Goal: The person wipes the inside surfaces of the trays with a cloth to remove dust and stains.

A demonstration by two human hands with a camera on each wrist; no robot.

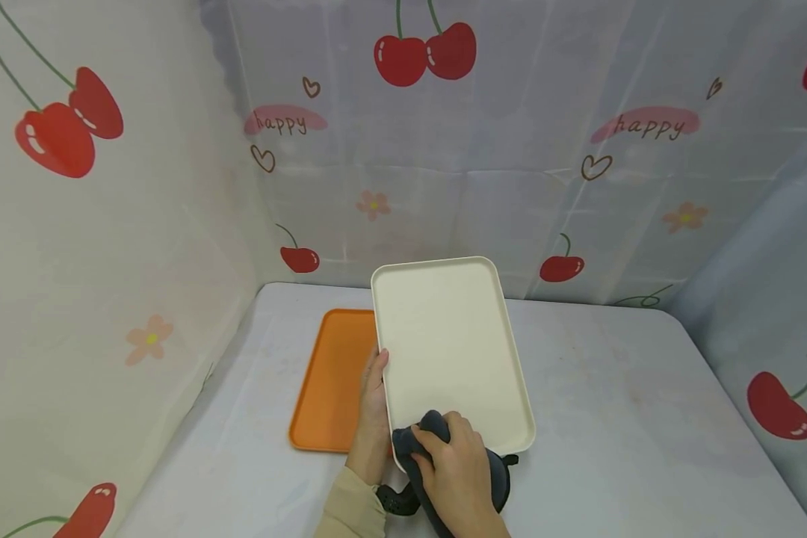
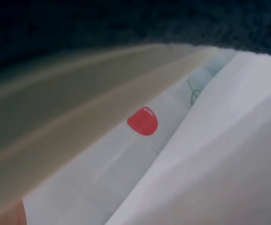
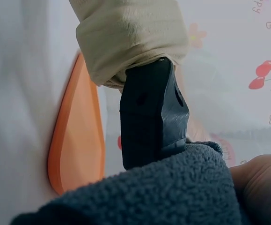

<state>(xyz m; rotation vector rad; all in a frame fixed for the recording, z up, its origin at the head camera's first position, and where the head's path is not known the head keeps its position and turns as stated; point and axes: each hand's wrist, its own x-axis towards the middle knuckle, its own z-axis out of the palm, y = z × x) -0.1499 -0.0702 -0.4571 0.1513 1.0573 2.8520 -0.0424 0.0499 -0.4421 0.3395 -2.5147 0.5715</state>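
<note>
A cream rectangular tray is held up at a tilt above the table. My left hand grips its left edge, thumb on the near side; the fingers behind are hidden. With my right hand I hold a dark grey-blue towel against the tray's lower left corner. In the right wrist view the fuzzy towel fills the bottom. The left wrist view has the towel across the top and the tray's underside and rim below it.
An orange tray lies flat on the white table, partly behind the cream one. Cherry-print curtains stand at the back and sides. A black wrist device sits below the beige left sleeve.
</note>
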